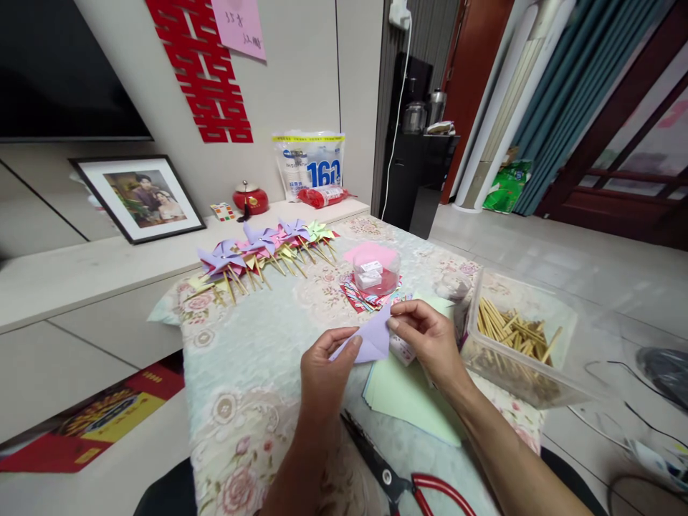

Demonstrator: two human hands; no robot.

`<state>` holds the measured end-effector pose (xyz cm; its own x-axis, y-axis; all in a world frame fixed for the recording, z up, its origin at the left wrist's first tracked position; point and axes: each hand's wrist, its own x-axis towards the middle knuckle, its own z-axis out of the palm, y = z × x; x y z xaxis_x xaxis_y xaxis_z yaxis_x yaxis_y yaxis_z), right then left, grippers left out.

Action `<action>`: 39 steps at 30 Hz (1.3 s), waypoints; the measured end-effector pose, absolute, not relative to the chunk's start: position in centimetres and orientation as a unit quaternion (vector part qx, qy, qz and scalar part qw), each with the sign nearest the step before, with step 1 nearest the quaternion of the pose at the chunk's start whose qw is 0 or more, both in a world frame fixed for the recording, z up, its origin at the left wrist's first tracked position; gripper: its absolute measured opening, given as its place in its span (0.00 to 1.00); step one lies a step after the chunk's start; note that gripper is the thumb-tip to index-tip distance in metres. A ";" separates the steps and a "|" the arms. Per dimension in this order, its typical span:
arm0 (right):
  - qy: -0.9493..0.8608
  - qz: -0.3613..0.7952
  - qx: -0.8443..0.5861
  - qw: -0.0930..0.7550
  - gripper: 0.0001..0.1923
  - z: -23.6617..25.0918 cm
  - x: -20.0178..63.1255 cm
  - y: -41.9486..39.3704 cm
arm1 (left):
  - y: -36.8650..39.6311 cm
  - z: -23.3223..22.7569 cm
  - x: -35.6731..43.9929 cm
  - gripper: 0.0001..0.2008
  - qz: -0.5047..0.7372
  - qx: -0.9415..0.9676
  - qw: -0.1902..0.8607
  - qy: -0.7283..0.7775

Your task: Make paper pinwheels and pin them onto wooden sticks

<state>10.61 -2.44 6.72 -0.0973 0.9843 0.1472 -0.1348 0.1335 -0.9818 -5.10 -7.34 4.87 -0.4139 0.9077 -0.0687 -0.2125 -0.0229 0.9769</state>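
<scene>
Both my hands hold a folded piece of lilac paper (370,338) above the table. My left hand (322,373) pinches its near left corner with thumb and fingers. My right hand (427,340) grips its right edge. Under my right hand lies a stack of pale green paper sheets (405,398). Scissors with red handles (400,484) lie on the flowered tablecloth (252,373) between my forearms.
A row of finished paper pinwheels (263,251) on sticks lies at the table's far side. A round clear tub (375,271) sits on coloured paper squares. A clear box of wooden sticks (516,340) stands at the right. A framed photo (140,195) leans on the ledge behind.
</scene>
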 end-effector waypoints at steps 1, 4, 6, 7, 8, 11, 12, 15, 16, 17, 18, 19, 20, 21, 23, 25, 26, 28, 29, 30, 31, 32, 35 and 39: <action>-0.527 0.522 -0.404 0.535 0.14 6.7 10.6 -2.4 | -7.3 4.8 -5.1 0.10 0.641 0.320 0.437 0.544; -0.524 0.533 -0.404 0.527 0.15 6.6 10.4 -2.3 | -7.3 4.5 -5.1 0.10 0.641 0.329 0.434 0.541; -0.520 0.540 -0.404 0.524 0.15 6.6 10.4 -2.3 | -7.3 4.3 -5.1 0.09 0.640 0.339 0.431 0.538; -0.519 0.541 -0.405 0.523 0.15 6.6 10.4 -2.4 | -7.3 4.2 -5.1 0.09 0.639 0.343 0.428 0.539; -0.519 0.539 -0.407 0.524 0.15 6.7 10.4 -2.4 | -7.4 4.2 -5.1 0.09 0.638 0.347 0.425 0.540; -0.527 0.524 -0.414 0.526 0.14 6.7 10.4 -2.4 | -7.5 4.2 -4.9 0.09 0.632 0.356 0.420 0.545; -0.530 0.518 -0.416 0.526 0.14 6.6 10.4 -2.4 | -7.5 4.2 -4.9 0.09 0.630 0.358 0.421 0.546; -0.536 0.507 -0.422 0.526 0.15 6.4 10.5 -2.3 | -7.6 4.5 -4.8 0.09 0.623 0.360 0.432 0.543; -0.537 0.506 -0.424 0.525 0.15 6.3 10.6 -2.2 | -7.6 4.6 -4.7 0.09 0.619 0.359 0.440 0.542; -0.538 0.505 -0.425 0.524 0.15 6.2 10.6 -2.2 | -7.6 4.6 -4.7 0.09 0.614 0.359 0.450 0.539; -0.539 0.504 -0.426 0.523 0.15 6.1 10.7 -2.1 | -7.6 4.7 -4.7 0.10 0.608 0.359 0.462 0.536; -0.540 0.503 -0.427 0.522 0.15 6.1 10.7 -2.1 | -7.6 4.7 -4.7 0.10 0.601 0.360 0.474 0.534; -0.540 0.504 -0.427 0.521 0.14 6.0 10.7 -2.1 | -7.6 4.7 -4.8 0.10 0.595 0.361 0.483 0.532; -0.541 0.507 -0.425 0.519 0.14 6.0 10.7 -2.1 | -7.6 4.7 -4.8 0.10 0.589 0.363 0.490 0.531; -0.544 0.514 -0.423 0.512 0.14 6.0 10.7 -2.2 | -7.5 4.5 -4.9 0.11 0.578 0.366 0.501 0.530; -0.547 0.518 -0.423 0.504 0.14 6.1 10.6 -2.2 | -7.5 4.4 -5.0 0.12 0.568 0.367 0.509 0.532; -0.547 0.518 -0.423 0.503 0.14 6.1 10.6 -2.3 | -7.5 4.4 -5.0 0.12 0.564 0.367 0.512 0.533; -0.544 0.524 -0.423 0.501 0.14 6.1 10.5 -2.3 | -7.5 4.4 -5.1 0.12 0.558 0.368 0.514 0.537; -0.540 0.528 -0.422 0.502 0.14 6.1 10.5 -2.4 | -7.5 4.4 -5.0 0.11 0.557 0.368 0.514 0.538; -0.536 0.532 -0.420 0.504 0.14 6.1 10.4 -2.4 | -7.5 4.4 -5.0 0.11 0.558 0.368 0.513 0.538; -0.532 0.537 -0.418 0.504 0.14 6.1 10.4 -2.4 | -7.5 4.4 -5.0 0.11 0.559 0.368 0.512 0.539; -0.528 0.541 -0.417 0.505 0.14 6.1 10.4 -2.4 | -7.5 4.5 -4.9 0.11 0.561 0.368 0.510 0.539; -0.515 0.552 -0.414 0.509 0.14 6.0 10.3 -2.4 | -7.5 4.5 -4.8 0.11 0.566 0.367 0.505 0.538; -0.504 0.562 -0.410 0.512 0.14 6.0 10.2 -2.4 | -7.4 4.7 -4.7 0.12 0.561 0.364 0.510 0.542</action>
<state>10.17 -2.40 6.03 -0.1383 0.9888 0.0557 -0.1624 0.0329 -0.9862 -4.68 -7.42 4.73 -0.2161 0.9657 -0.1438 -0.1779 0.1059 0.9783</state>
